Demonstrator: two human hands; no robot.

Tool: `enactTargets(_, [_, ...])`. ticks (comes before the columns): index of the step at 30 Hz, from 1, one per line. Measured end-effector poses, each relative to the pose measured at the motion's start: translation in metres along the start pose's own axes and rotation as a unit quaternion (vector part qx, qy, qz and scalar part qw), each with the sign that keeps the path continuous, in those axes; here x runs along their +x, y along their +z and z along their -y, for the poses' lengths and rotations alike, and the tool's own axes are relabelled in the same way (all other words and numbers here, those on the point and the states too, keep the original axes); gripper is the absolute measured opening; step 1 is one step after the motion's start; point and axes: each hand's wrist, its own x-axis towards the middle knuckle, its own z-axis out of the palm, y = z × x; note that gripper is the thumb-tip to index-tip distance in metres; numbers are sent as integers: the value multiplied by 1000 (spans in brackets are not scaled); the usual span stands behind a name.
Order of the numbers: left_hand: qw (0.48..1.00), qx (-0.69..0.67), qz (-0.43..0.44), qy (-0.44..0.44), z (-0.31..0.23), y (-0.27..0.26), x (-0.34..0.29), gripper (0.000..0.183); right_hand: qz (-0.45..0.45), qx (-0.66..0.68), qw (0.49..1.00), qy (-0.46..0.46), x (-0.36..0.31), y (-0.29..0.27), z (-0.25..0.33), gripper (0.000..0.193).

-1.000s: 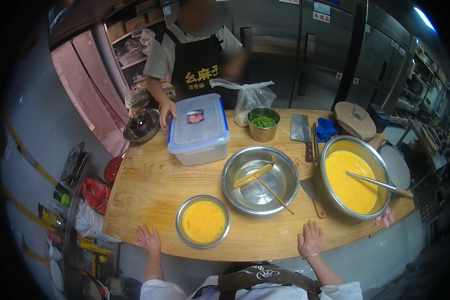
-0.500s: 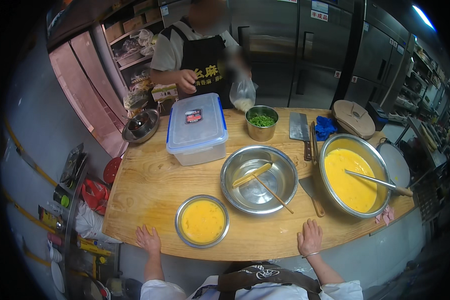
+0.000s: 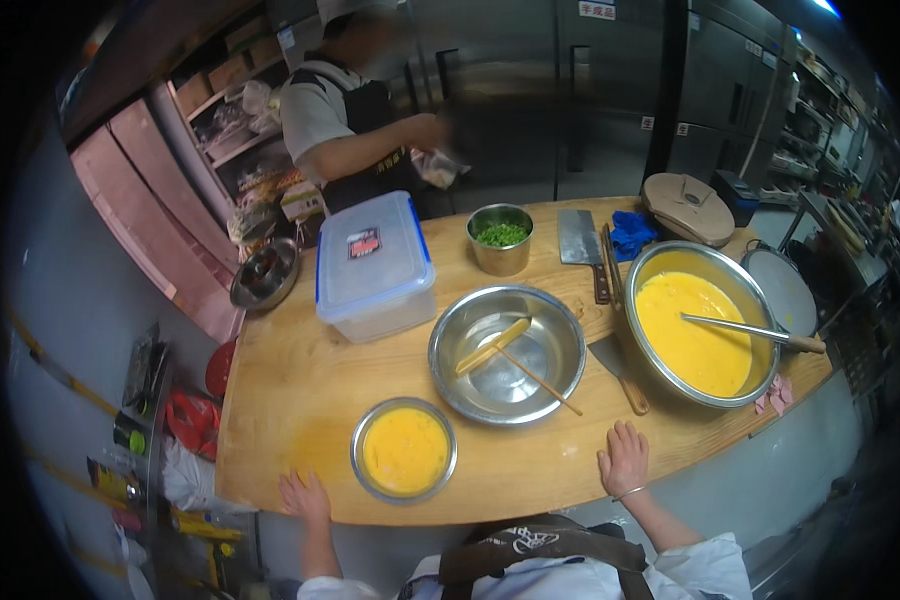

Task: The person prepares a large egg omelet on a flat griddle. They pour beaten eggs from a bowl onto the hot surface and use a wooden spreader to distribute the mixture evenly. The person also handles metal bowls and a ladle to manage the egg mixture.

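My left hand (image 3: 304, 496) rests on the near left edge of the wooden table, fingers spread and holding nothing. Just right of it stands a small steel bowl (image 3: 355, 462) of yellow beaten egg (image 3: 406, 450). My right hand (image 3: 625, 460) lies on the table's near edge, open, with a bracelet at the wrist. Beyond that hand lies a flat scraper (image 3: 622, 378) with a wooden handle. A steel basin (image 3: 450, 390) in the middle holds a T-shaped wooden spreader (image 3: 500, 344). To the right, a large steel bowl (image 3: 642, 345) of egg has a ladle (image 3: 745, 328) in it.
A lidded plastic box (image 3: 375, 260) and a steel pot of chopped greens (image 3: 500, 236) stand farther back. Near them lie a cleaver (image 3: 582, 240) and a blue cloth (image 3: 631, 235). Across the table, another person (image 3: 340, 120) holds a plastic bag (image 3: 438, 168).
The view has shifted slightly. The person opposite has turned toward the right and holds an arm out across the body. My hands stay on the table edge.
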Motion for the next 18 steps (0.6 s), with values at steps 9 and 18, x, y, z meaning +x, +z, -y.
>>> enactTargets(9, [1000,20,0,22,6,6,1,49,9,8,1000,17,-3,-5,2,46])
enactTargets(18, [1000,20,15,13,2,-2,-4,48,14,4,1000,4,-6,-4,0,43])
